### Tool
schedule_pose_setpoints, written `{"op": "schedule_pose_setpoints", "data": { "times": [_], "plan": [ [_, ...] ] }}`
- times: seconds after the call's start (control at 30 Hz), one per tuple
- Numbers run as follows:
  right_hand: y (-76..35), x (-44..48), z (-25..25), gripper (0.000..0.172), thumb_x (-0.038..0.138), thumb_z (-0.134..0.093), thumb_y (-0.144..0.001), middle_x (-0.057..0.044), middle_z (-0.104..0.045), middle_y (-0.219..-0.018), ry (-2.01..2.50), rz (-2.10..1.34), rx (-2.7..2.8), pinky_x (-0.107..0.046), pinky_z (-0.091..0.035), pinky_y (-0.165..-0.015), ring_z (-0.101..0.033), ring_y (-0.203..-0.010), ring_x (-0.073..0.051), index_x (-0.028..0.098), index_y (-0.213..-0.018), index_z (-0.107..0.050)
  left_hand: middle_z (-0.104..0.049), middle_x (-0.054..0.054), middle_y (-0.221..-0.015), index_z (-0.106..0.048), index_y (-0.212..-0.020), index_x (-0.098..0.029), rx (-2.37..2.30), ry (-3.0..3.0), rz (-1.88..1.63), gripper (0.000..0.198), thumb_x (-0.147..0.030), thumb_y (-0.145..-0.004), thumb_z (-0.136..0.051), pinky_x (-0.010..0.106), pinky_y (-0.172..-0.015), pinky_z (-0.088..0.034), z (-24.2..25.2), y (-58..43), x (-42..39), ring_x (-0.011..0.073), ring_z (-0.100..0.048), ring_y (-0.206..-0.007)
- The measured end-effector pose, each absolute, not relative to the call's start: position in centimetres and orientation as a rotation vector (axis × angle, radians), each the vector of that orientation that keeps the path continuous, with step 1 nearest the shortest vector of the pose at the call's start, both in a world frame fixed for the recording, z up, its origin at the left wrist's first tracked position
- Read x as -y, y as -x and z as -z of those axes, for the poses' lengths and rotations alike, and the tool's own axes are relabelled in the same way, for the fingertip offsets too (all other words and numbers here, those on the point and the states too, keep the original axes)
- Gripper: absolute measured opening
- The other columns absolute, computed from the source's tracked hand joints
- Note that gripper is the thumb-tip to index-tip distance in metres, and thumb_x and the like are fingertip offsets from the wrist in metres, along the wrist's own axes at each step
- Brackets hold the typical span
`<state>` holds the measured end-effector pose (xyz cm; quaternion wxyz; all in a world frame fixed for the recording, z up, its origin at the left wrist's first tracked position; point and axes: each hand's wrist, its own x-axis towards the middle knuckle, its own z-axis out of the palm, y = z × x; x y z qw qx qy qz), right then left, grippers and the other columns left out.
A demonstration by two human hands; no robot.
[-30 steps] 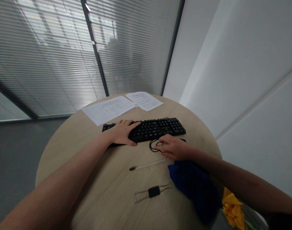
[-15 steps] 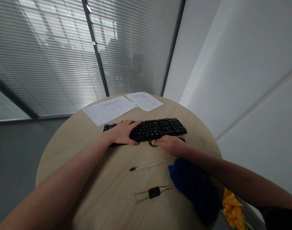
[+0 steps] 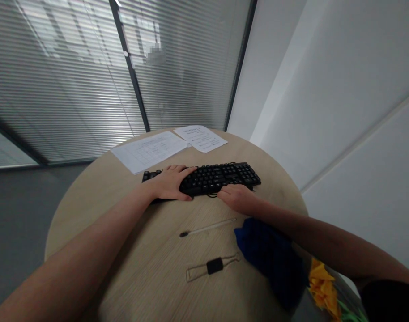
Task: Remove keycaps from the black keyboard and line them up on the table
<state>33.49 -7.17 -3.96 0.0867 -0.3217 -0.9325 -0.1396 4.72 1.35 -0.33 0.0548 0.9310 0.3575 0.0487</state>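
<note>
A black keyboard lies across the round wooden table. My left hand spans its left part, fingertips at the far edge and thumb at the near edge, gripping it. Against the near edge, right of the middle, my right hand is closed with its fingers curled around the black keyboard cable; a small loop of the cable shows beside the fingertips, the rest being hidden. Nearer to me lie a thin white stick brush with a dark tip, a black binder clip and a crumpled dark blue cloth.
Two printed paper sheets, the left one and the right one, lie at the table's far side. Yellow flowers stand beyond the right table edge. Behind are a blind-covered glass wall and a white wall.
My right hand has pushed slightly forward against the keyboard's near edge, and less of the cable loop shows. My left hand stays on the keyboard. The view has shifted slightly.
</note>
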Motion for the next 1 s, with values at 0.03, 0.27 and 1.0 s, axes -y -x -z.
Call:
{"op": "schedule_pose_setpoints", "data": {
  "times": [0.03, 0.27, 1.0],
  "plan": [
    [-33.8, 7.3, 3.8, 0.024, 0.014, -0.041, -0.097, -0.007, -0.062, -0.083, 0.964, 0.408, 2.785, -0.029, -0.038, -0.066, -0.054, -0.076, -0.017, 0.015, -0.090, -0.064, -0.042, 0.017, -0.146, -0.028, -0.152, -0.023, -1.093, -2.834, -0.141, 0.111, -0.072, -0.060, -0.066, 0.052, -0.108, -0.026, 0.3, -4.8, -1.3, 0.0408, -0.039, -0.130],
    [-39.9, 10.1, -0.5, 0.024, 0.030, -0.047, -0.096, -0.008, -0.071, -0.095, 1.330, 0.304, 2.379, -0.034, -0.047, -0.079, -0.062, -0.087, -0.021, 0.019, -0.101, -0.068, -0.039, 0.018, -0.148, -0.025, -0.153, -0.024, -1.123, -2.849, -0.077, 0.113, -0.072, -0.060, -0.066, 0.054, -0.109, -0.022, 0.3, -4.8, -1.1, 0.0430, -0.036, -0.131],
    [-43.4, 18.0, 0.3, 0.044, 0.019, -0.062, -0.081, -0.010, -0.057, -0.132, 1.321, -0.472, 2.587, -0.046, -0.040, -0.104, -0.053, -0.121, -0.026, 0.024, -0.125, -0.063, -0.040, 0.018, -0.148, -0.023, -0.154, -0.024, -1.133, -2.916, -0.082, 0.111, -0.072, -0.063, -0.065, 0.054, -0.109, -0.023, 0.6, -4.7, -0.6, 0.0414, -0.039, -0.130]
  ]
}}
